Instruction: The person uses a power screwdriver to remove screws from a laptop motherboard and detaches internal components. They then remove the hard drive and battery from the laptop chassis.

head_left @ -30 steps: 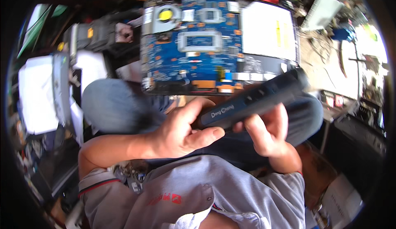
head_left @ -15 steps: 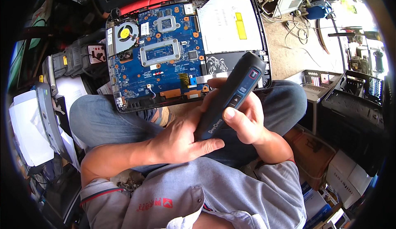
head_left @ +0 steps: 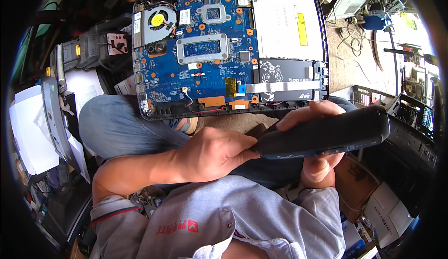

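A dark, thick pen-shaped electric screwdriver (head_left: 326,134) lies nearly level across my lap. My right hand (head_left: 313,140) wraps around its middle, thumb underneath. My left hand (head_left: 212,152) pinches its left tip end, fingers closed around it. Just beyond, an opened laptop (head_left: 228,49) rests on my knees with its bottom cover off: blue circuit board, a round fan with a yellow hub (head_left: 157,20) at the upper left, a silver drive (head_left: 287,26) and a black drive (head_left: 284,75) on the right.
I sit cross-legged in blue jeans (head_left: 116,126) and a grey shirt. Grey device parts and white sheets (head_left: 32,128) pile at the left. Cardboard boxes (head_left: 378,207) and black equipment (head_left: 410,119) stand at the right; cables and tools lie at the far right.
The screwdriver has swung from steeply tilted to nearly level, its butt now pointing right. My left hand has shifted onto its tip end. The laptop appears lower and more fully in view.
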The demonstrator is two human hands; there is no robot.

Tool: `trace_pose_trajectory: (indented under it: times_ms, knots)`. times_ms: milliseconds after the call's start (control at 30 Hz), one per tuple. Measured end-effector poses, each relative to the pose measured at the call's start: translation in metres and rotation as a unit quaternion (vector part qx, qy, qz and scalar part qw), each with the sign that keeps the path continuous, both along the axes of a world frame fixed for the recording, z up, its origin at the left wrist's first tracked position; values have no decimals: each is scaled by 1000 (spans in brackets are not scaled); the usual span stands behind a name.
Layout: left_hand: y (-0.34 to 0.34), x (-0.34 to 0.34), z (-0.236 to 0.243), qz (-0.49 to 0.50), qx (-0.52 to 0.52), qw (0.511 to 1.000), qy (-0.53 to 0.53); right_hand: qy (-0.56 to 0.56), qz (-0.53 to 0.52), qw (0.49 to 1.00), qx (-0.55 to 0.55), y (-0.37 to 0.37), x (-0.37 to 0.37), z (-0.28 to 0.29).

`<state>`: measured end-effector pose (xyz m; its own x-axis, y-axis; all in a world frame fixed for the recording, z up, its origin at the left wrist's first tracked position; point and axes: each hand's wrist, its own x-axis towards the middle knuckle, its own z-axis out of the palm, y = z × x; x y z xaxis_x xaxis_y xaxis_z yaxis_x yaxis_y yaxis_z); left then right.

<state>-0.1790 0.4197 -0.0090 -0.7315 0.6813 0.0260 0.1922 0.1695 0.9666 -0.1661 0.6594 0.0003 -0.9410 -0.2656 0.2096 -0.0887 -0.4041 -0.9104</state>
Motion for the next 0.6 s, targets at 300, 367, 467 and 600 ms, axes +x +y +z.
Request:
trace_pose_trajectory:
  times_ms: [300,367,467,600]
  knots:
    - [4,-11,-4,70,-15,979,189,116,30,993,7,5,-7,7]
    - [5,-12,-2,66,-20,981,182,108,-34,994,-8,-5,0,5]
    - [8,-10,-3,53,-6,984,173,84,-42,995,-25,2,0,8]
    - [7,-5,-6,35,-21,986,162,84,-39,996,-19,5,0,6]
